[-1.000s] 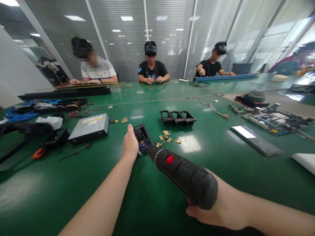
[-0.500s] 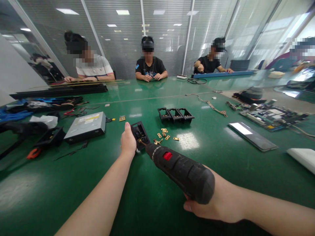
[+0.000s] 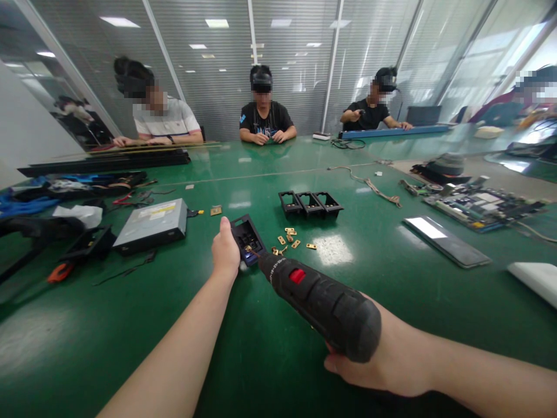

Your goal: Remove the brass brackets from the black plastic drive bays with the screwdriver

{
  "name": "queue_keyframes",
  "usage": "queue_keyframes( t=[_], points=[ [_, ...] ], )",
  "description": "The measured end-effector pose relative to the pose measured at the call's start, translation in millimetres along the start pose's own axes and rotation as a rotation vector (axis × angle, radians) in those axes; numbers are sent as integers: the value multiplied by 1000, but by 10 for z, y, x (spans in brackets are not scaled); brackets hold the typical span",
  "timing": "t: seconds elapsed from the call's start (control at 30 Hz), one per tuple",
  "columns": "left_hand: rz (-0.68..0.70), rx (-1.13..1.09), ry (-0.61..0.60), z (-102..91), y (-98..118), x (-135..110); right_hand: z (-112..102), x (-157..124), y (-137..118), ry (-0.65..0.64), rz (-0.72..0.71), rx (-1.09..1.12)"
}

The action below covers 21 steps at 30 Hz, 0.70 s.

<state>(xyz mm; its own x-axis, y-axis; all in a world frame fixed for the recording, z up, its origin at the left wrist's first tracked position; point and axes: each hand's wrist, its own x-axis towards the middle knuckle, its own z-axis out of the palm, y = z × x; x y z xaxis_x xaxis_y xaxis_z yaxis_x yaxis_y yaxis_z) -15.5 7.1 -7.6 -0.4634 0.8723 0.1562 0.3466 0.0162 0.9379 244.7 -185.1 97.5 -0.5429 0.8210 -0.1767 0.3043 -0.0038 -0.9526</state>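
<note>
My left hand (image 3: 225, 251) grips the left side of a small black plastic housing (image 3: 247, 229), tilted above the green table, its thumb up along the edge. Brass-coloured metal shows inside the housing. My right hand (image 3: 374, 354) is wrapped round the handle of a black power drill (image 3: 324, 302) with a red switch on top. The drill's bit points into the housing near its lower part; whether it touches a screw I cannot make out. Just right of the housing lie several small brass plates (image 3: 296, 244). Behind them stand three black frames (image 3: 310, 203) in a row.
To the left sit a silver disc drive (image 3: 152, 223), another black housing (image 3: 89, 244) and cables. On the right are a circuit board (image 3: 485, 203), a flat dark panel (image 3: 446, 241) and a white object (image 3: 535, 278). Several people sit round the table's far side.
Both hands stay almost in place, the drill still pointing into the black housing. A bluish-violet light now shows on the housing's lower edge. The co-worker at far right has raised a hand slightly.
</note>
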Motion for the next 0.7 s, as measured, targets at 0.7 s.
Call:
queue_keyframes(
  t=[0.7],
  points=[
    [-57, -78, -19, 23, 16, -8, 1, -14, 7, -10, 32, 19]
  ],
)
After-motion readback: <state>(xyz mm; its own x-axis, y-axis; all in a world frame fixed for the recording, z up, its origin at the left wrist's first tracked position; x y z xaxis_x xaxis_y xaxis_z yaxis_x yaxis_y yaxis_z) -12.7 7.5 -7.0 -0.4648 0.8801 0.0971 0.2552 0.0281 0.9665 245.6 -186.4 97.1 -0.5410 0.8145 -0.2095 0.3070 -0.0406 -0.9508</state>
